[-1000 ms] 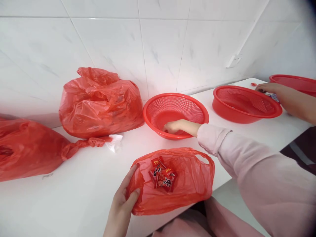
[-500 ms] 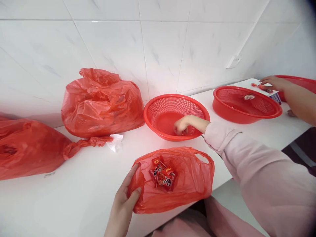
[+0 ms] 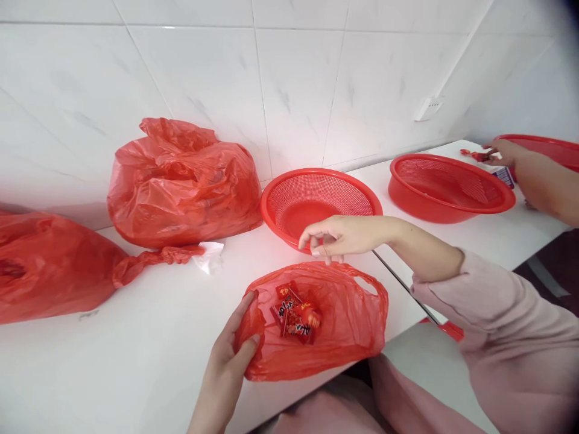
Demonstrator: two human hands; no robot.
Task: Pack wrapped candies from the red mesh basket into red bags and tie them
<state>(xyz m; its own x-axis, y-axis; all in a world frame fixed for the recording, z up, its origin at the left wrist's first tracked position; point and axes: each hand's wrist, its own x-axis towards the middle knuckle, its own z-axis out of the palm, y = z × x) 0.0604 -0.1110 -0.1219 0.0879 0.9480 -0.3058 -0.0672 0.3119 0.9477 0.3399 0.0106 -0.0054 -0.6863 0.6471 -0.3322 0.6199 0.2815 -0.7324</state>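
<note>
"Red plastic first—what does the left hand have?"

"Its grip pinches one side of the open bag, and small packets lie bunched inside, nearer that hand."

"And the right hand?"

"Its grip is loose, fingers apart and bent; it hangs by the near rim of the perforated basket, fingertips near the bag's far edge."

"Farther out?"

"Leftward on the white tabletop, a bulging sack near a scrap of paper—rightward, a second basket and a co-worker's hand beyond."
</note>
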